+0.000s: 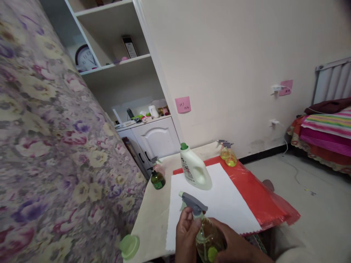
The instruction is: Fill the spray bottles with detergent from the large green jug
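Both hands hold a clear spray bottle (206,237) with a grey trigger head and pale yellow-green liquid, low over the front of the table. My left hand (185,235) has its fingers up at the bottle's neck, just under the grey sprayer. My right hand (236,245) wraps the round body from the right. Under the bottle lies a white sheet (219,204) on a red plastic cover (257,199). A white detergent jug (194,168) with a green cap stands on the sheet behind the bottle.
A dark green spray bottle (157,178) stands at the table's left, a yellow spray bottle (228,154) at its far corner, a pale green lid (129,246) near the front edge. A flowered curtain (55,146) hangs left; cabinet and shelves behind; bed (326,135) at right.
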Demonstrator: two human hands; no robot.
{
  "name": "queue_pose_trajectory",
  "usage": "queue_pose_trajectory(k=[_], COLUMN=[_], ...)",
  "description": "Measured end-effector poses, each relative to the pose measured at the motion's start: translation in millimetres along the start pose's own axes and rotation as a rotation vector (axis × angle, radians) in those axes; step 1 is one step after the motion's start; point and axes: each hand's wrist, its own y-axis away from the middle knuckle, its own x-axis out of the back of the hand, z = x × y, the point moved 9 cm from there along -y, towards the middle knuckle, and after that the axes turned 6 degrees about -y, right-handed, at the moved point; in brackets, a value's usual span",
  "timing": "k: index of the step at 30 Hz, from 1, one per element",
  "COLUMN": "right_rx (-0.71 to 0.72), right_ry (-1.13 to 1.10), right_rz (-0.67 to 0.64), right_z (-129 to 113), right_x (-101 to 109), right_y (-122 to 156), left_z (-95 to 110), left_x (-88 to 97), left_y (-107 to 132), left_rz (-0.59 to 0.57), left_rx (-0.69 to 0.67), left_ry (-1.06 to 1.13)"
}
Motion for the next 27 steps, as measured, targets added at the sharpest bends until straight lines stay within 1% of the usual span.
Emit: queue_pose_trajectory(k=[2,5,7,11,15,19,22,27], right_rx=[0.005,-0.01,-0.022,-0.029,0.004,-0.01,-0.031,-0.022], right_ry=[-0.012,-0.053,-0.046,0.03,0.041,0.128,0.166,0.193], right_rz=[-0.021,-0.037,-0.024,0.043,0.076,0.144,0.167,0.171], right_z=[0.5,2.1,4.6,12.7,20.7,31.5,37.4,44.3], right_x=[-1.9,-4.3,-2.9,6.7,14.9,26.9,32.2,36.9], right_y=[0.2,1.2,1.5,0.5,0.2,2.1,2.5,2.5], left_z=[3.5,8.7,12.9,24.4,39.1,52.2,50.5,47.6], left_x=[0.0,0.5,1.2,5.2,17.2,25.7,35.1,47.3], left_y=[0.7,3.6,5.1,5.5,5.1,3.0,1.2,-2.3], left_rz=[0.024,0.07,0.089,0.114,0.195,0.199,0.217,0.23], left_rx=[-0.017,-0.003,0.004,-0.025,-0.098,-0.192,-0.175,-0.162], left_ry=[-0.013,-0.028,-0.041,-0.073,-0.062,-0.068,0.011,0.172])
